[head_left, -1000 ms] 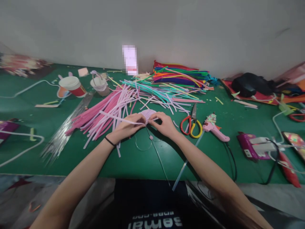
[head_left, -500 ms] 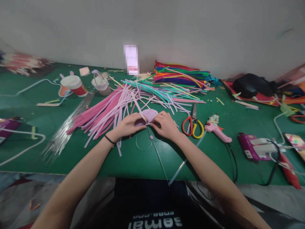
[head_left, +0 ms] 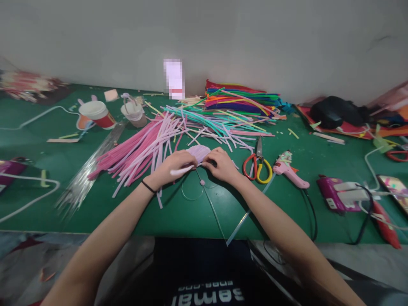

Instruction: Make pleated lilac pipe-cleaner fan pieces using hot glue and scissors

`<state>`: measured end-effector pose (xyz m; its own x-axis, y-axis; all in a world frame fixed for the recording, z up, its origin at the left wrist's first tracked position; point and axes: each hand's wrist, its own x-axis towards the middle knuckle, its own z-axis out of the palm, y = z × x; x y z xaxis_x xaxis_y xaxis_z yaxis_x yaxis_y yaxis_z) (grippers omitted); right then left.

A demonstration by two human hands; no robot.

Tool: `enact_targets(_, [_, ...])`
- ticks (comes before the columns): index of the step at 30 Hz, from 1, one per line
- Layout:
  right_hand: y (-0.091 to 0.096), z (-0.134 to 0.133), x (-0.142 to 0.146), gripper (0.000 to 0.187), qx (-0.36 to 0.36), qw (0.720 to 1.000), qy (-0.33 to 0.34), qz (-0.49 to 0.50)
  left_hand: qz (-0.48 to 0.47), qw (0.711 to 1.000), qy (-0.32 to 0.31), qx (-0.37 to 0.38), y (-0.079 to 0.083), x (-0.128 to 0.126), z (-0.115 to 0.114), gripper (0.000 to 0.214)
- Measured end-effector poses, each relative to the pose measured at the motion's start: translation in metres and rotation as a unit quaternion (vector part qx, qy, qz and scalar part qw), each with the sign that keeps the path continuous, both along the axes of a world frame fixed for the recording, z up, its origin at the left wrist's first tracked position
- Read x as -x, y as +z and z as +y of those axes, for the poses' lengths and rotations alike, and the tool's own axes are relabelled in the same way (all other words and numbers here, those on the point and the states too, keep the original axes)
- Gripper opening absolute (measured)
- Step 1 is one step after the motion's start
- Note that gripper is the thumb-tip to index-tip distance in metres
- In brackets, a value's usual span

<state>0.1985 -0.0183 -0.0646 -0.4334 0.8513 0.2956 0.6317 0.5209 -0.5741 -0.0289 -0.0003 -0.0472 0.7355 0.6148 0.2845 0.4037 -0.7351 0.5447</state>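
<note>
Two bare hands meet at the centre of the frame, over a green counter point(head_left: 197, 219). Between them is a rounded lilac piece point(head_left: 199, 151), its near edge partly covered by fingers. The left hand point(head_left: 178, 163) pinches a pale lilac strip point(head_left: 181, 171) at that edge, the strip's loose end pointing left. The right hand point(head_left: 221, 164) has thumb and fingers closed on the piece's near right edge; the exact contact is hidden.

The step in hand appears to be working the strip along the edge. The next move seems to call for a steady right pinch while the left guides the strip, with care not to crush the soft pile.

Two containers stand in the upper left of the frame. A red and white cup point(head_left: 106, 120) leans slightly; its pale top shows, but whether anything is inside cannot be told. To its right, a small lilac pot point(head_left: 134, 114) has thin pieces rising from its mouth, too blurred to name.

Pink stems point(head_left: 124, 153) spread left of centre; scissors point(head_left: 259, 159) and a pink glue gun point(head_left: 293, 175) lie right of the hands
</note>
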Motion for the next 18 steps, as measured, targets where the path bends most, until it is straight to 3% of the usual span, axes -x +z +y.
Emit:
enact_targets(7, [-0.001,0.004,-0.004,0.012,-0.027,1.000,-0.007,-0.006,-0.029,1.000,-0.006,-0.007,-0.002,0.005,-0.001,0.018])
enact_targets(18, [0.005,0.001,-0.007,0.012,-0.041,0.998,-0.015,-0.051,0.004,1.000,0.029,0.011,0.001,0.013,-0.003,0.019])
